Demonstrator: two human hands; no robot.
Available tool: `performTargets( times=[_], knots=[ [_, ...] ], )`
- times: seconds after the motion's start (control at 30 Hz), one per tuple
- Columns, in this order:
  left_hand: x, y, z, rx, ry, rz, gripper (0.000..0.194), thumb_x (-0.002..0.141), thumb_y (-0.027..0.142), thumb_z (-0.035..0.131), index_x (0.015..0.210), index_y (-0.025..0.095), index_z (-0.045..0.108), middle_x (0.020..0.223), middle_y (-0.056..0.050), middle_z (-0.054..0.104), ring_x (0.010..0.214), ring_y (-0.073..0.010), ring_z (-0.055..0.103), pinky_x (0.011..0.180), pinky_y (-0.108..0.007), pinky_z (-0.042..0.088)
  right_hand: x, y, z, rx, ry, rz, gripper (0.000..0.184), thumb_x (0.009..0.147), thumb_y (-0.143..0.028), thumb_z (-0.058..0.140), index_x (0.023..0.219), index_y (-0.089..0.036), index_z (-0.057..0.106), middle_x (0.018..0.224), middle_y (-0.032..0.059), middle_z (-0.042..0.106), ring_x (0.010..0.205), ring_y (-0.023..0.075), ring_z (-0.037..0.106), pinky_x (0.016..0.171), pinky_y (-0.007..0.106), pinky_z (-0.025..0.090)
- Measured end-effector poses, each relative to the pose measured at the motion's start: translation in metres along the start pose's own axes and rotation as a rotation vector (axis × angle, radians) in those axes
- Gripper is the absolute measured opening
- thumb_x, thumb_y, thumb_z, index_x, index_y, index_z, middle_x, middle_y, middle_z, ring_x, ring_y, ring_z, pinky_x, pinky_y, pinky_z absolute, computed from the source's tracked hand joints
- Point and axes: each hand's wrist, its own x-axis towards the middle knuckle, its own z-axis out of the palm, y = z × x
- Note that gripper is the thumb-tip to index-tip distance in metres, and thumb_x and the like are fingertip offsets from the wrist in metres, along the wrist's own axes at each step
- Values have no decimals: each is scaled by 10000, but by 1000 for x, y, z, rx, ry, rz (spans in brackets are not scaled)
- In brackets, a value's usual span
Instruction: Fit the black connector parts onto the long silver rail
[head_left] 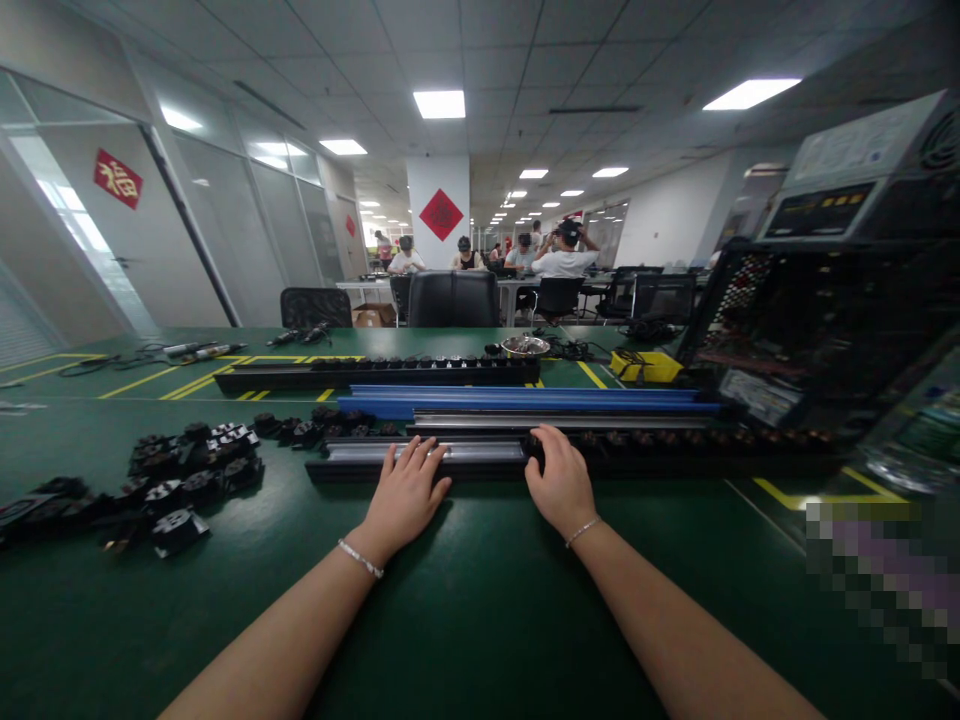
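A long black rail (480,453) with a silvery inner channel lies crosswise on the green table. My left hand (405,495) rests on its left part, fingers stretched and spread over the channel and near edge. Farther right, my right hand (561,482) is curled at the rail, thumb and fingertips around a small black module (535,448), partly hidden by the fingers. Right of that hand, a row of black modules (660,442) fills the rail. Loose black and white socket-like modules (178,530) are heaped to the left.
Behind the rail lie a second black rail (562,419), a blue rail (525,398) and a module-filled rail (375,374). A metal bowl (525,346) and yellow box (645,366) stand farther back. An open computer case (795,330) rises at right. Several people sit beyond.
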Motion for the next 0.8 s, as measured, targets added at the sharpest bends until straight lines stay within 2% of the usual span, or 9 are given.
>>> performTargets(
  times=[0.8],
  knots=[
    [1,-1,0,-5,8,7,440,915,390,396,1322,246,481,1390,-75,498,1336,-268,369,1105,-545,250,2,2,1,102,5,25,455,736,-80,402,1163,-140,549,1188,135,588,1150,232,523,1009,429,416]
  ],
)
